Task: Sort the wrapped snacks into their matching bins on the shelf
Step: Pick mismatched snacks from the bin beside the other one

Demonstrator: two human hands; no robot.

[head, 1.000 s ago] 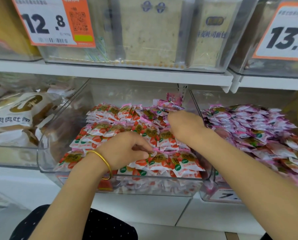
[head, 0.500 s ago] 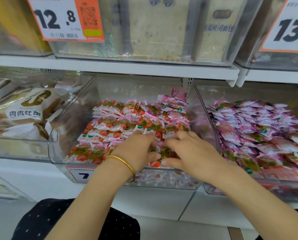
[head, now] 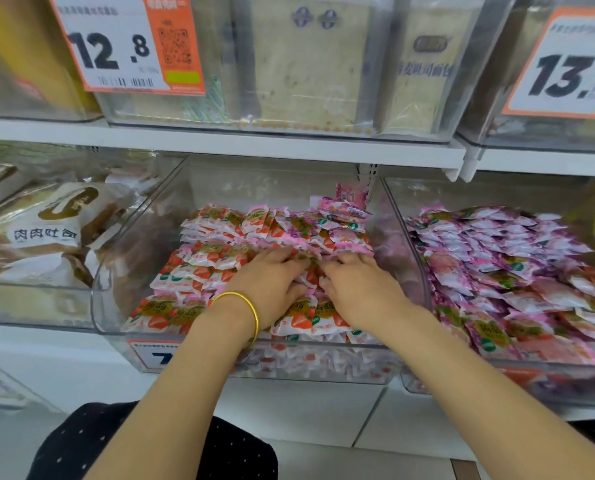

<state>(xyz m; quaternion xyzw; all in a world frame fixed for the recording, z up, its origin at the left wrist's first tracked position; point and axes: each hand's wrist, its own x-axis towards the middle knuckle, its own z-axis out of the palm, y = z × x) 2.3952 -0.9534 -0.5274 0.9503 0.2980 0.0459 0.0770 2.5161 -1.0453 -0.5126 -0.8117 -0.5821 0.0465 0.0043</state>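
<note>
The white shelf board [head: 289, 147] is set low over three clear bins, with open room left only above the piles. The middle bin [head: 140, 251] is filled to its front rim with strawberry-print packets [head: 213, 258]; a gap is left along its left wall. Pink packets [head: 344, 211] are heaped at its back right corner, matching the right bin's [head: 496, 379] load. The left hand [head: 271, 282] is laid on the pile, fingers extended. The right hand [head: 361, 289] is placed beside it, fingertips tucked under; a grasp cannot be told.
</note>
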